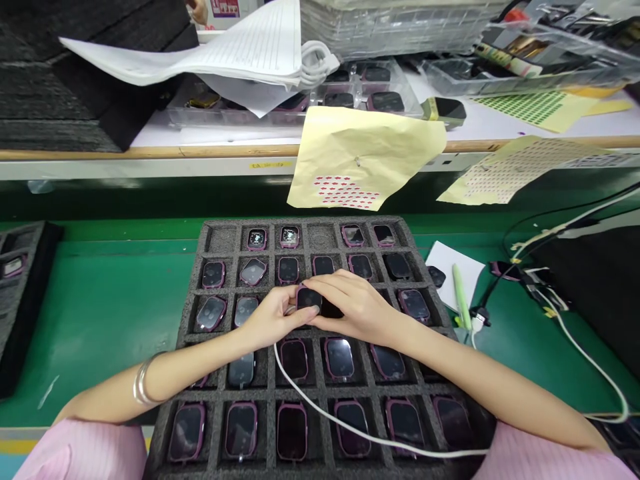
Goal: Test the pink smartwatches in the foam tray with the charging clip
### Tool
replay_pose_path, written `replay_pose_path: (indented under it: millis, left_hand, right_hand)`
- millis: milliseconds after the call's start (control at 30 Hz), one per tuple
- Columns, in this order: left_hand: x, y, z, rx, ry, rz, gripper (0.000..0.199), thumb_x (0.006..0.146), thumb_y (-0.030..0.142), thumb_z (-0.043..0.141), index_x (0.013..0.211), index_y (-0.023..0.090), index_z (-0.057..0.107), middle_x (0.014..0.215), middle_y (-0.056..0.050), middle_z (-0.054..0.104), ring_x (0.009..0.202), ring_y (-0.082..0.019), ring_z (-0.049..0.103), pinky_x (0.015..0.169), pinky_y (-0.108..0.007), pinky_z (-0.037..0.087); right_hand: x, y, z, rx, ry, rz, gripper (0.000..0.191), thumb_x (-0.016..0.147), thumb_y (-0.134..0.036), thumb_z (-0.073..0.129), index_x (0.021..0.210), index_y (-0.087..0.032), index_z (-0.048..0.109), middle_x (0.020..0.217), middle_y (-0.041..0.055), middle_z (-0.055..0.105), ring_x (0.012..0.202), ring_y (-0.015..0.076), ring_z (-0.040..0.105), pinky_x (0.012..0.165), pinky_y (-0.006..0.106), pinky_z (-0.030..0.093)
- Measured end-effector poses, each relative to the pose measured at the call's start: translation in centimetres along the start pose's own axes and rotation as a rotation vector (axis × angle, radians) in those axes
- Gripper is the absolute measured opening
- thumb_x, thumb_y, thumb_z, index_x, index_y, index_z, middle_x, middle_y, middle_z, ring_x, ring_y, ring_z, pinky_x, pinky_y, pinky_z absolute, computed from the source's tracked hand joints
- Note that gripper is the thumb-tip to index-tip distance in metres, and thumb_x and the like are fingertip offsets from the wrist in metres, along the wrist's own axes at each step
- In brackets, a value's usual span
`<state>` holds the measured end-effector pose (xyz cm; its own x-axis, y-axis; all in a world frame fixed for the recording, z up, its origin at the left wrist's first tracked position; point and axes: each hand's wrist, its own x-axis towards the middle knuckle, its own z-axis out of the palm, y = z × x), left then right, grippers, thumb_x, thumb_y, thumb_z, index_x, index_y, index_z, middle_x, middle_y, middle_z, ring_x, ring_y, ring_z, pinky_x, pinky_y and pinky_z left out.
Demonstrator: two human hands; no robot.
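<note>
Both my hands meet over the middle of a grey foam tray whose square compartments hold purple-framed watches. Between them is a watch with a dark screen. My left hand pinches its left side, thumb on the screen's lower edge. My right hand is curled around its right side, fingers over the top. A white cable runs from under my left hand across the lower tray to the right. Two watches in the top row have lit screens.
Above the tray, a yellow sheet hangs from a shelf edge. Right of the tray lie white paper, a green pen and cables. Another foam tray is at far left. Black foam blocks stand on the shelf.
</note>
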<state>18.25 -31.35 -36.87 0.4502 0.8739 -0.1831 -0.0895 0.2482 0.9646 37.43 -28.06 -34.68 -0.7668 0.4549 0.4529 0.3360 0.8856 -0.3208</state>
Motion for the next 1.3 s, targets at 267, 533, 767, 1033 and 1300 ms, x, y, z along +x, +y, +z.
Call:
replay_pose_path:
  millis: [267, 533, 767, 1033, 1300]
  left_hand:
    - [-0.01, 0.07, -0.08, 0.036, -0.035, 0.001, 0.031, 0.08, 0.04, 0.066, 0.088, 0.012, 0.057, 0.082, -0.003, 0.055, 0.078, -0.016, 0.049, 0.076, -0.029, 0.039]
    - [0.01, 0.33, 0.02, 0.068, -0.033, 0.001, 0.03, 0.082, 0.041, 0.065, 0.089, 0.012, 0.058, 0.081, -0.002, 0.054, 0.077, -0.016, 0.048, 0.074, -0.028, 0.039]
    - [0.0, 0.09, -0.06, 0.074, -0.02, -0.015, 0.031, 0.081, 0.041, 0.066, 0.088, 0.012, 0.058, 0.079, -0.001, 0.054, 0.075, -0.015, 0.049, 0.072, -0.027, 0.041]
    - [-0.22, 0.08, 0.04, 0.065, -0.031, -0.013, 0.029, 0.082, 0.038, 0.065, 0.092, 0.012, 0.057, 0.081, -0.001, 0.054, 0.077, -0.015, 0.05, 0.072, -0.027, 0.041]
    - [-0.35, 0.19, 0.11, 0.068, -0.029, -0.012, 0.029, 0.081, 0.039, 0.067, 0.091, 0.013, 0.058, 0.081, -0.002, 0.055, 0.077, -0.016, 0.05, 0.073, -0.027, 0.042]
  right_hand:
    - [-0.09, -0.2, -0.04, -0.001, -0.005, 0.028, 0.04, 0.093, -0.036, 0.06, 0.118, -0.005, 0.055, 0.107, 0.018, 0.067, 0.091, 0.0281, 0.065, 0.075, 0.042, 0.054]
    - [-0.24, -0.38, -0.14, -0.01, -0.04, 0.078, 0.043, 0.092, -0.041, 0.061, 0.12, -0.009, 0.057, 0.108, 0.0171, 0.067, 0.094, 0.0284, 0.065, 0.079, 0.044, 0.054]
    - [-0.13, -0.48, -0.21, -0.021, -0.06, 0.093, 0.041, 0.089, -0.038, 0.065, 0.117, -0.009, 0.057, 0.107, 0.0168, 0.065, 0.095, 0.0291, 0.063, 0.082, 0.045, 0.053]
    - [0.11, -0.33, -0.37, 0.022, -0.047, 0.079, 0.035, 0.09, -0.036, 0.063, 0.114, -0.011, 0.057, 0.099, 0.0138, 0.061, 0.089, 0.0259, 0.059, 0.076, 0.041, 0.054]
    - [0.03, -0.36, -0.32, 0.013, -0.011, 0.046, 0.034, 0.09, -0.035, 0.062, 0.113, -0.01, 0.058, 0.097, 0.0144, 0.061, 0.086, 0.0254, 0.059, 0.074, 0.041, 0.053]
